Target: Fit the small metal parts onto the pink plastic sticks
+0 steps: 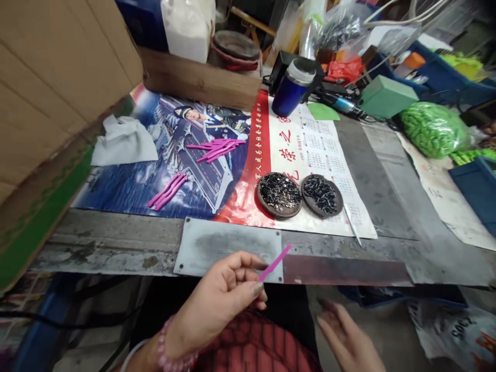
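My left hand, with a pink beaded bracelet at the wrist, pinches a thin magenta plastic strip between thumb and fingers. The strip's free end points up and to the right, above the right edge of a grey metal plate screwed to the bench edge. Low at the right, my right hand is off the bench, slightly blurred, its fingers loosely extended and nothing visible in them. Two round dishes, one of mixed small metal parts and one of dark pins, stand beyond the plate.
Magenta strips lie in a larger pile and a smaller pile on a calendar poster. A cardboard box rises at left. Behind stand a blue cup and a green box. A white pen-like tool lies at right.
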